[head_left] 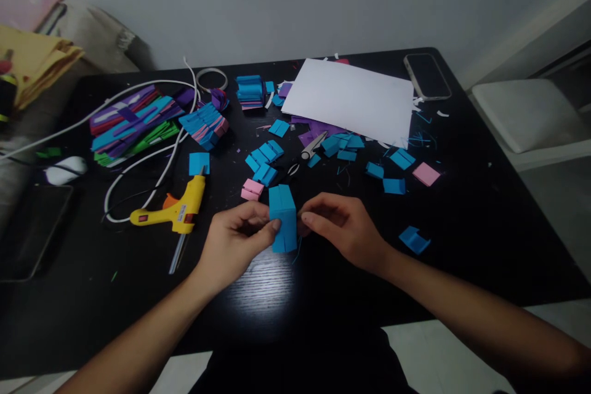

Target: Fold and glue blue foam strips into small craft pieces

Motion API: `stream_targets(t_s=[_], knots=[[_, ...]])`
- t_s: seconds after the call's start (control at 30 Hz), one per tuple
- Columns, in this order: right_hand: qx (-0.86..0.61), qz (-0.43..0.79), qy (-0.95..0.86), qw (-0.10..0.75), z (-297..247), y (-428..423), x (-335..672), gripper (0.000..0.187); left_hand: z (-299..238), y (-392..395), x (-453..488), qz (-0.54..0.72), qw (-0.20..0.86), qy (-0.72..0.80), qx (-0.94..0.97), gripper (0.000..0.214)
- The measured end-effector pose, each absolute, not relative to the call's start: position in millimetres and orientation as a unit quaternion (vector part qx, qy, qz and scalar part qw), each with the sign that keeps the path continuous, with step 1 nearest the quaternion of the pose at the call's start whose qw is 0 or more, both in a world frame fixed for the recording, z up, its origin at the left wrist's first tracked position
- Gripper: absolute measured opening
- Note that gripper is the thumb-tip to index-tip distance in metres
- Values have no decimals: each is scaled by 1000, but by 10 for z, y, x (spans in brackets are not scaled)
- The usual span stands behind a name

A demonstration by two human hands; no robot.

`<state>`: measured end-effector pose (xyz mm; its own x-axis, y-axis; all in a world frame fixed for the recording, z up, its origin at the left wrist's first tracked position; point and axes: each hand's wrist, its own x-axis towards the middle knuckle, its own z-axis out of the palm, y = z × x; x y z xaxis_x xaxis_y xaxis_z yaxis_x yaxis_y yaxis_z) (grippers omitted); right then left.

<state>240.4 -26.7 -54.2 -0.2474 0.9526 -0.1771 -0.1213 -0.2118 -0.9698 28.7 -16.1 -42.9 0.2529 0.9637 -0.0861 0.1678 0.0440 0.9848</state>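
Both my hands meet over the front middle of a black table [462,246]. Between them stands a blue folded foam piece [282,219], held upright. My left hand [237,240] pinches its left side with thumb and fingers. My right hand [339,225] grips its right side, fingers curled. Just behind it lies a small pink folded piece [252,189]. A yellow glue gun [178,207] rests left of my left hand, nozzle pointing away from me.
Several blue squares [265,160], a pink square [425,173], scissors [308,152], a white sheet [353,100], a phone [426,76], a tape roll [212,79], stacked coloured foam strips [133,123], white cables [152,163] and a white chair [521,112] on the right.
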Motion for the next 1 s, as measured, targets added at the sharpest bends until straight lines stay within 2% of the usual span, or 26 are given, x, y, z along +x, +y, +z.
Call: stream_targets(t_s=[0.13,0.23,0.43,0.6,0.67,0.93,1.0], knots=[[-442,661,-456,399,-560,-293,2372,15,-457,-186,306,359,556,475,580,5],[-445,658,-461,396,-565,-291,2371,13,-464,-183,314,350,560,470,585,7],[-454,664,-442,397,-546,-253,2381,15,-457,-155,296,371,519,464,615,6],[-454,674,-428,397,-534,-232,2387,21,-545,-171,236,397,484,417,659,37],[-456,675,-429,391,-524,-236,2386,22,-569,-182,221,374,474,405,686,40],[-444,664,-450,399,-498,-253,2381,28,-489,-161,239,370,423,431,706,19],[-434,678,-423,417,-510,-261,2382,23,-477,-158,243,374,430,439,695,17]])
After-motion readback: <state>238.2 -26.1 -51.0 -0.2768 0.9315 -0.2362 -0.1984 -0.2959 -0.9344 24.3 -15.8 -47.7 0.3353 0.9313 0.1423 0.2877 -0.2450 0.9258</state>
